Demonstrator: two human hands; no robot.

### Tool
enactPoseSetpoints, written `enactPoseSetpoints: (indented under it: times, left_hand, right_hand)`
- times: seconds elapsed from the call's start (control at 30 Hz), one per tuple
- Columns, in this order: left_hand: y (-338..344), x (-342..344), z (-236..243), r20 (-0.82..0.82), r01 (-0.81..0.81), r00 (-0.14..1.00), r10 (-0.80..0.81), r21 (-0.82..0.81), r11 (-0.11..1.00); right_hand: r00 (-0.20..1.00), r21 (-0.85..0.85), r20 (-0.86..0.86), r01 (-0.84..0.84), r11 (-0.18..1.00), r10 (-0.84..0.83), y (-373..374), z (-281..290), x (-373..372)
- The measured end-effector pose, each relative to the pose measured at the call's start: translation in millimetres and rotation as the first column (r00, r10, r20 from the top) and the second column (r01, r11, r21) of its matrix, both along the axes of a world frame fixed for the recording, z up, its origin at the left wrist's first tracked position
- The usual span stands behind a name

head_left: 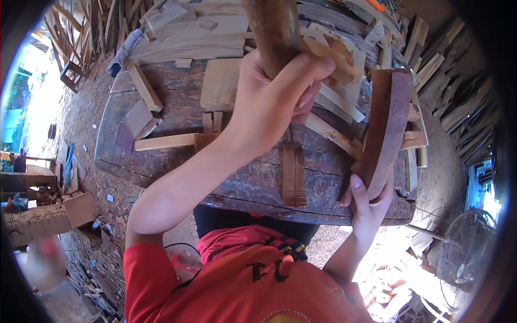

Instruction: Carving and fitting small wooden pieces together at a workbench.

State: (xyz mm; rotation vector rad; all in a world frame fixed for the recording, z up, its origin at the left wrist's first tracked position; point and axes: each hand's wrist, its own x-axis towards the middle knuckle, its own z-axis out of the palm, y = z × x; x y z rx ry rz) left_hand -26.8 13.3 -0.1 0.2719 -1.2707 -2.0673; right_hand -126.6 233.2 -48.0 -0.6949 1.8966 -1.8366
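My left hand [269, 102] is raised over a worn wooden workbench [161, 169] and is closed around a thick round wooden handle [273, 27]; the handle's head is out of view at the top. My right hand [369, 202] grips the lower end of a curved reddish-brown wood piece [386, 121], which stands on edge at the bench's right side. A small dark grooved block [294, 175] lies flat on the bench between my two hands.
Offcuts and short planks [167, 141] are scattered over the bench, with stacked boards [194, 40] behind it. Timber leans at the right [458, 102]. A cardboard box [81, 209] sits on the dirt floor at left, and a floor fan [463, 253] stands at lower right.
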Motion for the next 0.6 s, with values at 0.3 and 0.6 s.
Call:
enactPoseSetpoints:
  times: [0.3, 0.6]
  left_hand:
    - [6, -1, 5, -0.001, -0.003, 1.000, 0.003, -0.096, 0.995]
    - [12, 10, 7, -0.021, 0.111, 0.992, -0.121, -0.270, 0.957]
  right_hand:
    - [0.999, -0.028, 0.036, -0.007, 1.000, 0.008, -1, 1, -2]
    - [0.999, -0.039, 0.037, -0.001, 0.999, 0.003, -2, 1, -3]
